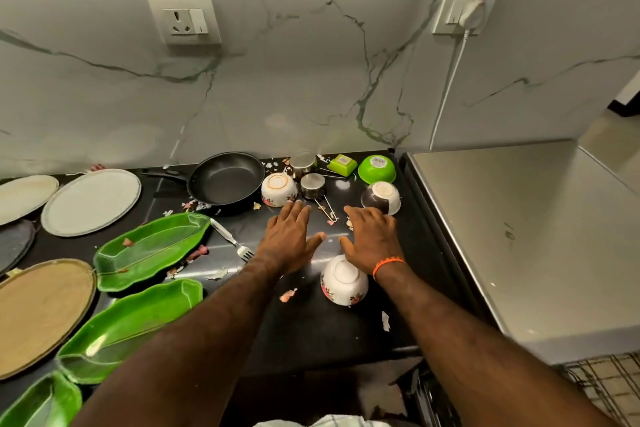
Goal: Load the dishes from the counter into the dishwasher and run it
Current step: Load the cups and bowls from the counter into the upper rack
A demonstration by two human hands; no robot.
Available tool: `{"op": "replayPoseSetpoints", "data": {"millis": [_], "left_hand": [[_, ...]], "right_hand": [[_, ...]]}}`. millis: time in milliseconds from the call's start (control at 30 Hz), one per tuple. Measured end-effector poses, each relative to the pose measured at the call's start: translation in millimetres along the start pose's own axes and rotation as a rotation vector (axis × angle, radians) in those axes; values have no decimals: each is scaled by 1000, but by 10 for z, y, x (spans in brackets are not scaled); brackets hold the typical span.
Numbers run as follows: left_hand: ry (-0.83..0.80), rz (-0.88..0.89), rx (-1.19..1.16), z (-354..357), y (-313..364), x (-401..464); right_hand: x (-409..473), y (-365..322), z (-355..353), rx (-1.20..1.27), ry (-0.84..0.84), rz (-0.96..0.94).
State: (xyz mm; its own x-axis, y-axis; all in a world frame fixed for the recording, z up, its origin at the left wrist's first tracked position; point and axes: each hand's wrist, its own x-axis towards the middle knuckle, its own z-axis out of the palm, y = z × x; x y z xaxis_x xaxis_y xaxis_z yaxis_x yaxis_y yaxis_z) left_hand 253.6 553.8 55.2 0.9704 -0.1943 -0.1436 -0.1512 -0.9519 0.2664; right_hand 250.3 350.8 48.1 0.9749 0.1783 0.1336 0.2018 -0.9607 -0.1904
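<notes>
Both my hands lie flat, fingers straight, over the black counter (311, 329). My left hand (289, 236) reaches toward an upturned white floral bowl (278, 189). My right hand (372, 239) has its fingertips close to an upturned steel-and-white bowl (381, 197). Another white floral bowl (343, 281) stands upside down just under my right wrist. Two steel cups (312, 185) and a green bowl (376, 168) sit behind. A black frying pan (225, 178), a fork (232, 241), green leaf-shaped trays (152, 246) and round plates (90, 201) lie to the left.
Food scraps are scattered over the counter. A steel appliance top (519, 236) adjoins the counter on the right. A small green square dish (343, 163) and a thin metal tool (329, 210) lie near the cups. A wire rack (602, 388) shows at bottom right. Wall sockets sit above.
</notes>
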Motion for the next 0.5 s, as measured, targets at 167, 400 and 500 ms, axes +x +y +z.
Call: {"op": "replayPoseSetpoints", "data": {"millis": [167,400,500], "left_hand": [[-12,-37,6,-35,-144,269],[10,-51,70,-140,-259,678],[25,-42,100,-176,-305,860]], "right_hand": [[406,-40,57,12,-37,-19],[1067,-203,183,10,-105,31],[1333,-251,271,50,-158,76]]}}
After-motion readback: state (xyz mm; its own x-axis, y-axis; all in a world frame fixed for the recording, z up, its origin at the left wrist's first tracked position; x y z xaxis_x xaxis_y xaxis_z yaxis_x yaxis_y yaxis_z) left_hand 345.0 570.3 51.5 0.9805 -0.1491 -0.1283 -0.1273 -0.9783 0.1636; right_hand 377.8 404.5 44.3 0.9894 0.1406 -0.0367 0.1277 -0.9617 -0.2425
